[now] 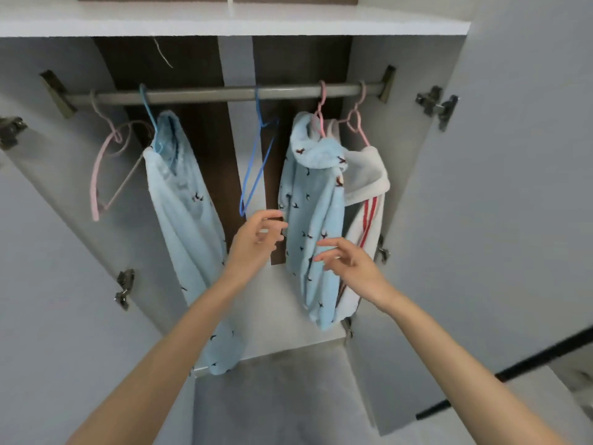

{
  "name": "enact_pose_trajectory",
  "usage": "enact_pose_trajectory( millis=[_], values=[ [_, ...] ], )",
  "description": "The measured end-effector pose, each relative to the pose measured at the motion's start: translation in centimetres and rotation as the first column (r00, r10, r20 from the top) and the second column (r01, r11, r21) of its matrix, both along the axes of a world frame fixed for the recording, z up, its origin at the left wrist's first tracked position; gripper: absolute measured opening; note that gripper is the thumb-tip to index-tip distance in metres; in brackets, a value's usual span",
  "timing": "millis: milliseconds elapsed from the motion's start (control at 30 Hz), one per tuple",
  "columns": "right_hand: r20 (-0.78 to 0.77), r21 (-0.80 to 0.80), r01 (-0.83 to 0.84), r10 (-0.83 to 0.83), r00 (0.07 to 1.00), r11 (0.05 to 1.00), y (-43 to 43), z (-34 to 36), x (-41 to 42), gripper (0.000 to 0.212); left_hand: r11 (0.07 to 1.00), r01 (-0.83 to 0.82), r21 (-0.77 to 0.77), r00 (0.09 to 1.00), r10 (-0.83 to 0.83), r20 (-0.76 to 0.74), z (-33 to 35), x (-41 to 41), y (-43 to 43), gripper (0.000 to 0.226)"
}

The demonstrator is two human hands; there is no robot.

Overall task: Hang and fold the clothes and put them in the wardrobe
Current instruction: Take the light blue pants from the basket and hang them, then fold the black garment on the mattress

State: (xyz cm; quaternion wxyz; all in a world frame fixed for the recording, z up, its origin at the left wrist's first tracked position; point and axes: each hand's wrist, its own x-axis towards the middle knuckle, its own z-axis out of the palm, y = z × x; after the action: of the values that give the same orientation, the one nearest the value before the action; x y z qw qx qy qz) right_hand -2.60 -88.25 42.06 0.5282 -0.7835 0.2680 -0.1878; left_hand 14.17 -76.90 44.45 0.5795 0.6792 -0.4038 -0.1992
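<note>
A grey rail (205, 94) runs across the open wardrobe. On it hang light blue bird-print trousers (189, 226) on a blue hanger, an empty blue hanger (256, 168), a light blue bird-print hooded top (311, 220) on a pink hanger, and a white garment with red stripes (369, 200) on another pink hanger. My left hand (256, 239) is open just left of the hooded top, below the empty blue hanger. My right hand (346, 258) is open in front of the hooded top's lower part. Neither hand holds anything.
An empty pink hanger (106, 168) hangs at the rail's left end. Both white wardrobe doors (497, 187) stand open at the sides. A white shelf (224, 20) tops the hanging space. The wardrobe floor (276, 316) lies below the clothes.
</note>
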Motion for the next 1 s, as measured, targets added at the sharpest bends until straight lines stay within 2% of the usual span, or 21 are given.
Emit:
enact_pose_trajectory(
  millis=[133,267,333,600,800,933,1000],
  values=[
    [-0.030,0.063,0.052,-0.050,0.998,0.997,0.0,-0.9,-7.6,0.028,0.996,0.077,0.050,0.997,-0.077,-0.019,-2.3,-6.7,-1.4,0.018],
    [-0.102,0.094,0.035,-0.026,0.994,0.995,0.8,-3.1,-15.3,0.037,0.987,0.117,0.112,0.991,-0.109,-0.076,-4.9,-14.1,-1.6,0.016],
    [-0.140,0.106,0.042,-0.027,0.990,0.993,1.5,-4.6,-19.0,0.035,0.979,0.136,0.154,0.986,-0.118,-0.116,-6.1,-17.4,-1.3,0.015],
    [-0.279,0.197,0.275,-0.215,0.936,0.941,7.1,-8.4,-32.7,0.027,0.900,0.334,0.279,0.939,-0.293,-0.179,-10.7,-28.2,0.5,0.015],
    [-0.324,0.193,0.515,-0.441,0.837,0.835,13.8,-10.6,-42.4,0.026,0.797,0.530,0.290,0.847,-0.482,-0.223,-12.6,-36.3,3.0,0.018],
    [-0.349,0.172,0.691,-0.612,0.709,0.702,20.7,-13.3,-48.2,0.016,0.715,0.639,0.284,0.769,-0.589,-0.247,-14.3,-41.6,6.3,0.019],
    [-0.380,0.139,0.746,-0.660,0.648,0.651,24.3,-14.1,-50.6,0.018,0.673,0.684,0.282,0.729,-0.629,-0.271,-15.0,-44.2,8.6,0.021]
  ],
)
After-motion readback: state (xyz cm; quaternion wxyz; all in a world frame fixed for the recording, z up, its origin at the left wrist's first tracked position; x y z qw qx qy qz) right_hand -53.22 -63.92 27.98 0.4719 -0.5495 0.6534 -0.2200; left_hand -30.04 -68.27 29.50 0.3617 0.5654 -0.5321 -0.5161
